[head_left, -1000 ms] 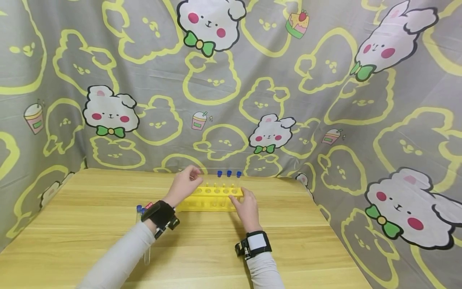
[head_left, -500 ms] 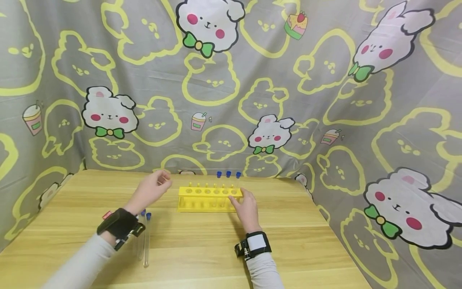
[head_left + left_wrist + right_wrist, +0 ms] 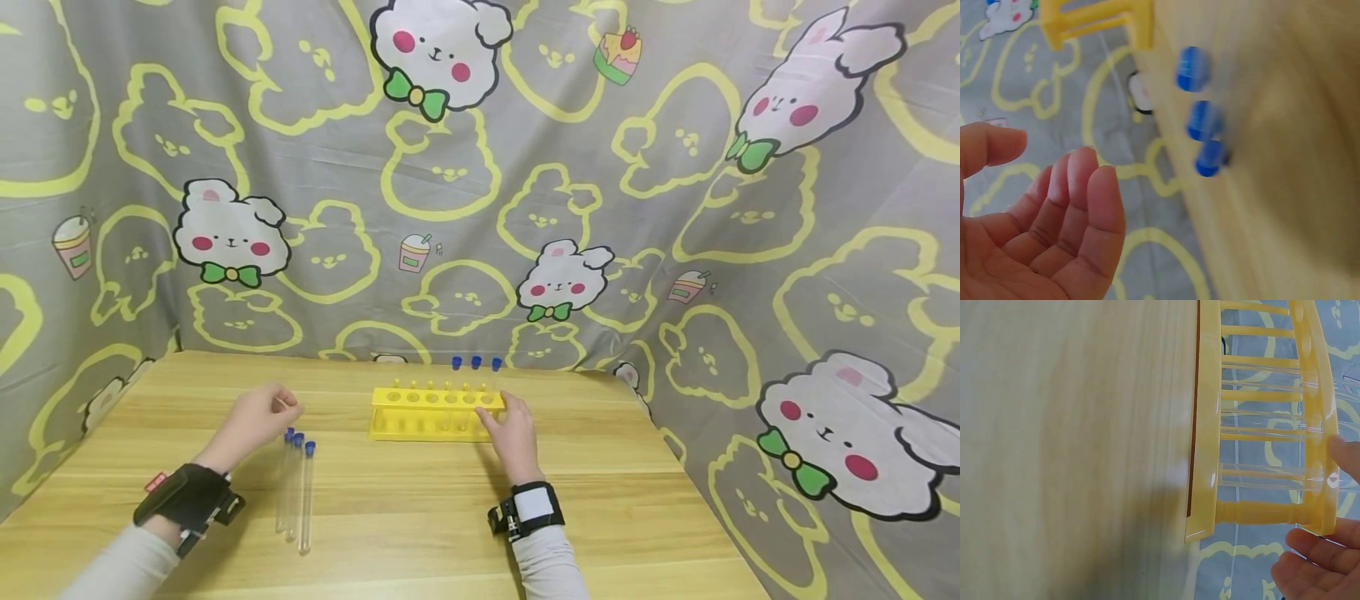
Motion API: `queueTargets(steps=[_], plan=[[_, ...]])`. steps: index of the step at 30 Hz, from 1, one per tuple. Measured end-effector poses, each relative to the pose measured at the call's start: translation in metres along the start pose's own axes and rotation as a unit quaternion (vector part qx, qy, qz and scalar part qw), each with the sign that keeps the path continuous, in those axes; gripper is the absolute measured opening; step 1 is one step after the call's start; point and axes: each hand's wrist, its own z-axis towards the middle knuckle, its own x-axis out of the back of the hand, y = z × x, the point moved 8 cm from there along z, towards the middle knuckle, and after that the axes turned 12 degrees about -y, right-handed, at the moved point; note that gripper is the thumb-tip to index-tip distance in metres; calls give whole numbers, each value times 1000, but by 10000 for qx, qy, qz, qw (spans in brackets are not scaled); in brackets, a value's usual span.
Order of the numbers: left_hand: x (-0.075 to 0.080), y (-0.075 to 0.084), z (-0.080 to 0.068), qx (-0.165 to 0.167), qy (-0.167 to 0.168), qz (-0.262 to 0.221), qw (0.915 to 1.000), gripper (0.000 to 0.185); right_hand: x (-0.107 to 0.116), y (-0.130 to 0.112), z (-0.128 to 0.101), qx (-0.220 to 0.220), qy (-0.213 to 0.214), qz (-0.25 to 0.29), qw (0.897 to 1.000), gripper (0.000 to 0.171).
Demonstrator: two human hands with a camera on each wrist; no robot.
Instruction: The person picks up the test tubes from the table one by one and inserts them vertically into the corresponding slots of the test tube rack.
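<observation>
A yellow test tube rack (image 3: 438, 435) stands upright on the table, with three clear, blue-capped test tubes (image 3: 476, 363) in its right-hand holes. My right hand (image 3: 513, 433) grips the rack's right end, its thumb (image 3: 1349, 455) on the front of the top plate and its fingers at the end. Three more test tubes (image 3: 307, 496) with blue caps lie side by side on the table at the left. Close to their caps hovers my left hand (image 3: 255, 421), holding nothing, thumb apart from loosely bent fingers in the left wrist view. Its view of the caps (image 3: 1202, 119) is blurred.
The wooden table (image 3: 420, 533) ends at the back against a grey patterned curtain (image 3: 450, 192), which also hangs at both sides. Yellow pegs (image 3: 412, 386) rise along the rack's back edge.
My left hand has moved from the rack's left part leftward and down to beside the lying test tubes, uncovering them. The right hand stays on the rack.
</observation>
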Motion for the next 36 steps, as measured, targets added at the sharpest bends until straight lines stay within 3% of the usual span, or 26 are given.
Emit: queueTargets(steps=[5, 17, 25, 32, 36], plan=[[-12, -20, -2, 295, -274, 123, 9991, 27, 0, 0, 0, -5, -15, 52, 10000, 65], [-32, -47, -6, 1050, -810, -68, 9911, 19, -1, -1, -1, 25, -13, 25, 10000, 64], [-35, -57, -2, 1171, -892, 67, 9891, 19, 0, -1, -1, 27, -13, 20, 10000, 63], [-40, -62, 4, 1223, -975, 48, 9877, 37, 1, -1, -1, 55, 15, 6, 10000, 63], [-42, -63, 5, 1247, -984, 10, 9873, 39, 0, -1, -1, 59, 25, -20, 10000, 63]])
